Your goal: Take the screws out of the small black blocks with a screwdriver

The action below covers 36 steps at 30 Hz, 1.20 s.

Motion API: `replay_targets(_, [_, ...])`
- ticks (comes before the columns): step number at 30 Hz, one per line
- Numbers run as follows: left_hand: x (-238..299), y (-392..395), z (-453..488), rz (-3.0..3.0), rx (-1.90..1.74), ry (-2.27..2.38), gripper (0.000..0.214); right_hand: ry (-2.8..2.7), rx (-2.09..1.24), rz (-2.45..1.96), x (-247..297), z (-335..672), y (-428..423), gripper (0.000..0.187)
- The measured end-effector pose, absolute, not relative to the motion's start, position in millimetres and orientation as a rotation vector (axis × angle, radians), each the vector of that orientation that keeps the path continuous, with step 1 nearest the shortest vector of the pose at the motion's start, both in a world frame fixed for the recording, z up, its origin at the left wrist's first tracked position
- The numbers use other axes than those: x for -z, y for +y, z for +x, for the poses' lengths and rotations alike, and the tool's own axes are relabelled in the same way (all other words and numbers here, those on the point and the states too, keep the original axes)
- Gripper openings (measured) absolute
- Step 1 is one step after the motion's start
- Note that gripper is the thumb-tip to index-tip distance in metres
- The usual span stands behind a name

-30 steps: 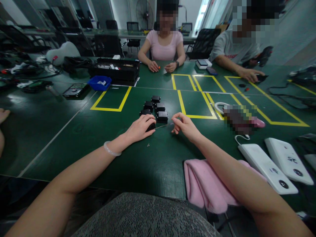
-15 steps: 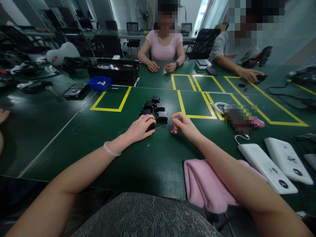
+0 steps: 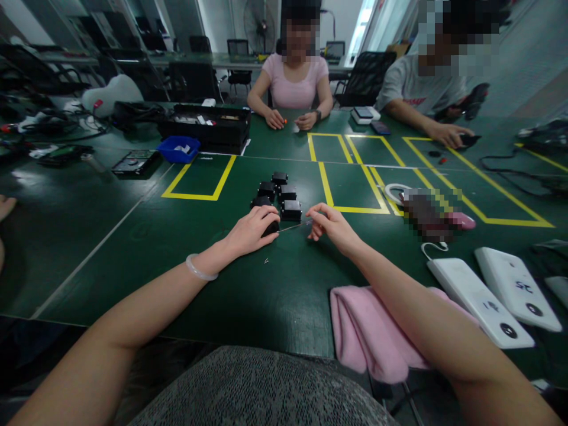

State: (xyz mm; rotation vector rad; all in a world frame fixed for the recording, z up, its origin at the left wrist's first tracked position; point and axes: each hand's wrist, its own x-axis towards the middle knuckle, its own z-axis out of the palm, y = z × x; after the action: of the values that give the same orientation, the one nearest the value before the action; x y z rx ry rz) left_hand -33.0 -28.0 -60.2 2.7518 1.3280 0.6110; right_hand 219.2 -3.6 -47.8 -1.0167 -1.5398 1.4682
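My left hand (image 3: 254, 229) is closed around a small black box (image 3: 271, 227) on the green table, its fingers covering most of it. In my right hand (image 3: 329, 225) is a screwdriver (image 3: 290, 227) with a thin metal shaft. The fingers pinch its clear handle, and the shaft points left, its tip at the side of the held box. Just beyond the hands several similar black boxes stand close together, the nearest black box (image 3: 291, 209) having a grey top. Tiny screws (image 3: 266, 261) lie on the table in front of my left hand.
A pink cloth (image 3: 368, 331) lies under my right forearm, with white power banks (image 3: 483, 302) beside it. Yellow tape (image 3: 359, 210) marks the table. Farther off are a blue tray (image 3: 178, 151) and a black bin (image 3: 226, 133). Two people sit across the table.
Both hands keep almost the same place. The screwdriver's handle shows slightly more clearly between the right fingers; the left hand still holds the box.
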Motion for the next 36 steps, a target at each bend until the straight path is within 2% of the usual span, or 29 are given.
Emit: replay_targets(36, [59.9, -28.2, -33.2, 2.732, -0.624, 1.317, 0.029, -1.546, -1.464, -1.001, 49.3, 218.8, -3.5, 0.03])
